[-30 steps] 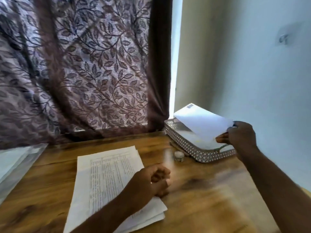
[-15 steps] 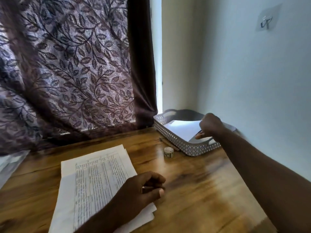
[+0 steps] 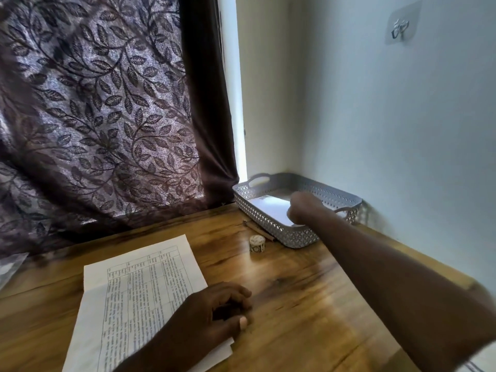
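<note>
A white folded sheet [image 3: 269, 208] lies inside a grey perforated basket [image 3: 264, 220] in the far right corner of the wooden table [image 3: 300, 307]. My right hand [image 3: 303, 208] is over the basket at the sheet's right edge. It is blurred and seen from behind, so its fingers are hidden and its hold on the sheet is unclear. My left hand [image 3: 216, 311] rests with loosely curled fingers on the lower right corner of a stack of printed papers [image 3: 139, 288] lying near the table's front.
A small patterned tape roll [image 3: 257, 243] and a thin brown stick [image 3: 259, 231] lie just in front of the basket. A leaf-patterned curtain [image 3: 107, 116] hangs behind the table. A wall hook [image 3: 400, 28] sits high on the right. A clear folder [image 3: 9, 265] shows at the left edge.
My right hand carried the white sheet from above the basket down into it, and the sheet now lies flat inside. My left hand stayed on the printed stack.
</note>
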The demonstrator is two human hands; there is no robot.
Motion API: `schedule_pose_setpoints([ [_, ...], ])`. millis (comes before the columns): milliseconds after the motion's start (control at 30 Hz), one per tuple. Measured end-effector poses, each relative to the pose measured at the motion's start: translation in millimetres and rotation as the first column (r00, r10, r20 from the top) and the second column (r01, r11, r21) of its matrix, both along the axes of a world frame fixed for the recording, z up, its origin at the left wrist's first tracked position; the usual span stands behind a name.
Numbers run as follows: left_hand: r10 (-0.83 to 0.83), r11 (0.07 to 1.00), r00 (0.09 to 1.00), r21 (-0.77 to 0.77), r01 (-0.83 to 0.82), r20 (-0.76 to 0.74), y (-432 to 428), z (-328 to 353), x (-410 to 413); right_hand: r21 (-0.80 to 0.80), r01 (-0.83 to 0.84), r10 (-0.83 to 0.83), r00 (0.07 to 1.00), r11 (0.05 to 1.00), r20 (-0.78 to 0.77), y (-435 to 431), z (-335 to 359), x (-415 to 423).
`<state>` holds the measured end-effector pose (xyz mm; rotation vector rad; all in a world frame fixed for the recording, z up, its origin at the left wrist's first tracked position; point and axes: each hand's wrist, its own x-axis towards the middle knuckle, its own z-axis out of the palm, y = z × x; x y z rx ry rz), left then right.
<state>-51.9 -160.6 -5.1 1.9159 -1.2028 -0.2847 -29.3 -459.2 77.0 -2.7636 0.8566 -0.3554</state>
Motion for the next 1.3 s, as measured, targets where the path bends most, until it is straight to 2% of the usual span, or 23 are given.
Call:
schedule_pose_setpoints([
  [67,-0.013,1.0,0.999,0.017,0.013,0.033,0,1,0,-0.009,-0.017,0.017,1.0,1.0,0.0,4,1,-3],
  [233,-0.078,0.994,0.972,0.095,0.058,0.222,-1,0,0,-0.011,-0.052,0.053,0.998,0.999,0.03,2,-1,-7],
  [333,-0.113,0.991,0.958,0.103,0.088,0.264,-2,0,-1,0.012,-0.173,0.172,0.984,0.985,0.054,4,-4,-10],
  [433,-0.121,0.988,0.956,0.12,0.092,0.267,-3,1,0,-0.053,-0.272,0.274,0.961,0.961,0.029,20,-11,-22],
  [533,-0.119,0.988,0.949,0.134,0.083,0.292,-3,1,2,-0.204,-0.248,0.252,0.968,0.947,-0.003,32,-19,-29],
  [767,-0.137,0.984,0.934,0.151,0.091,0.331,-2,1,0,-0.264,-0.203,0.199,0.979,0.943,-0.043,43,-19,-31],
  [867,-0.111,0.989,0.927,0.132,0.068,0.359,2,6,-3,-0.374,-0.203,0.213,0.977,0.905,-0.015,47,-22,-28],
  [933,-0.045,0.996,0.912,0.085,0.011,0.407,10,11,-1,-0.415,-0.203,0.285,0.947,0.887,0.145,57,-25,-25],
  [1000,0.051,0.997,0.888,0.025,-0.069,0.457,24,18,9,-0.346,-0.303,0.42,0.842,0.888,0.339,84,-25,-25],
  [1067,0.152,0.985,0.862,-0.003,-0.172,0.483,41,25,24,-0.24,-0.42,0.484,0.763,0.875,0.428,113,-30,-24],
  [1167,0.328,0.928,0.838,0.015,-0.372,0.437,86,23,53,-0.154,-0.546,0.563,0.754,0.824,0.339,163,-48,-12],
  [1300,0.509,0.84,0.783,-0.008,-0.543,0.356,133,14,82,-0.114,-0.621,0.627,0.735,0.776,0.258,189,-71,13],
])
